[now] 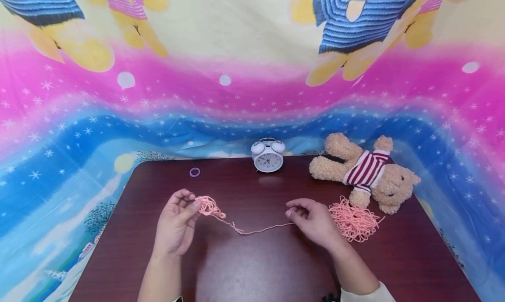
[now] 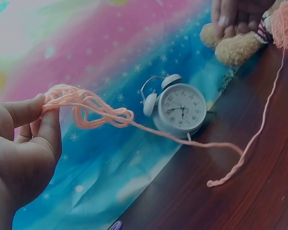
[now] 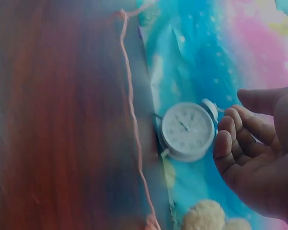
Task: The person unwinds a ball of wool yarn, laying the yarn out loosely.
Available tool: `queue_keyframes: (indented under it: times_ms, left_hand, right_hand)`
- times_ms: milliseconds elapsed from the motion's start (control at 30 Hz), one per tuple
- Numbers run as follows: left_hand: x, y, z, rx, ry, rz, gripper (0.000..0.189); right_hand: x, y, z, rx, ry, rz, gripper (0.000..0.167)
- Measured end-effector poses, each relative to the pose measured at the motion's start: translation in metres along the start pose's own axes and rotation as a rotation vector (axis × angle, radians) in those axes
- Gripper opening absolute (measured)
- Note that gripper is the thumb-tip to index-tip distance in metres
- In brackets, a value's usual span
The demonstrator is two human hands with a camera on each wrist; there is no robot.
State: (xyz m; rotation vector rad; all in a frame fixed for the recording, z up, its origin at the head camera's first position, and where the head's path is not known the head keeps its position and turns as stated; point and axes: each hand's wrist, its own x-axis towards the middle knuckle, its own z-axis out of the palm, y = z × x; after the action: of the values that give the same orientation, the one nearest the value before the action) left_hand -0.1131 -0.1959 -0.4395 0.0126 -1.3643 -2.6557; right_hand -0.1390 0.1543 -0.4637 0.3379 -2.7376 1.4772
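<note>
My left hand (image 1: 176,227) pinches a small looped bundle of peach-pink yarn (image 1: 208,205) between thumb and fingers, at the left of the table. In the left wrist view, the loops (image 2: 89,109) hang out past the fingertips. From the bundle a single strand (image 1: 268,228) sags across to the right, toward a tangled pile of the same yarn (image 1: 354,221). My right hand (image 1: 315,223) hovers near that strand with loosely bent fingers. The right wrist view shows nothing in this hand (image 3: 259,153), and the strand (image 3: 133,115) runs apart from it.
A white twin-bell alarm clock (image 1: 268,159) stands at the table's back edge. Left of it lies a purple ring-shaped band (image 1: 195,172). A teddy bear (image 1: 364,170) in a striped shirt lies at the back right, against the yarn pile. Patterned cloth (image 1: 221,131) hangs behind the dark table (image 1: 244,271).
</note>
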Motion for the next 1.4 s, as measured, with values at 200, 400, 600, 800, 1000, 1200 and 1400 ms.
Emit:
queue_keyframes:
  times_ms: [200, 400, 600, 800, 1000, 1200, 1400]
  left_hand:
    - [-0.002, -0.008, 0.011, 0.0, -0.011, -0.022, 0.031]
    - [-0.004, -0.017, 0.02, 0.015, -0.023, -0.05, 0.033]
    - [-0.006, -0.024, 0.028, 0.009, -0.019, -0.077, 0.036]
    - [-0.008, -0.029, 0.034, 0.011, -0.036, -0.09, 0.037]
    - [-0.01, -0.034, 0.038, -0.002, -0.05, -0.097, 0.038]
    - [-0.011, -0.036, 0.041, -0.011, -0.048, -0.107, 0.038]
    - [-0.011, -0.036, 0.04, -0.023, -0.031, -0.106, 0.038]
  right_hand:
    - [-0.002, -0.006, 0.028, -0.004, -0.108, -0.101, 0.018]
    - [-0.003, -0.012, 0.052, 0.028, -0.17, -0.183, 0.019]
    - [-0.004, -0.019, 0.075, 0.048, -0.215, -0.238, 0.023]
    - [-0.004, -0.026, 0.088, 0.041, -0.22, -0.259, 0.025]
    - [-0.003, -0.03, 0.093, 0.05, -0.198, -0.26, 0.025]
    - [-0.002, -0.03, 0.099, 0.066, -0.181, -0.275, 0.016]
    - [-0.002, -0.031, 0.101, 0.067, -0.175, -0.257, 0.006]
